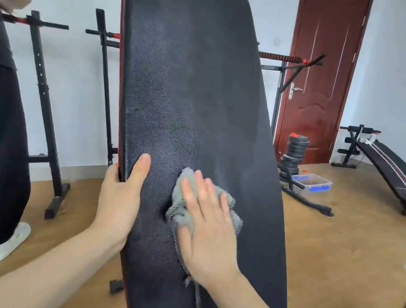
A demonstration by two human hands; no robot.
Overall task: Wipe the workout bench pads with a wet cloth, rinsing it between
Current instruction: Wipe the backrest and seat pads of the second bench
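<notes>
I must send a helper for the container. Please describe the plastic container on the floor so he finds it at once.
Find the dark red door. On the floor before it stands a stack of black weight plates. Beside them sits the clear plastic box, the only one with blue clips.

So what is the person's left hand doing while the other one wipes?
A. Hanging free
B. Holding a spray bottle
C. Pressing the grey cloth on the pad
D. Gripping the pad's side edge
D: the left hand wraps the bench pad's left edge, while the right hand presses the grey cloth.

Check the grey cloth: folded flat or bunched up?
Bunched: the grey cloth lies crumpled under the right hand on the pad.
</notes>
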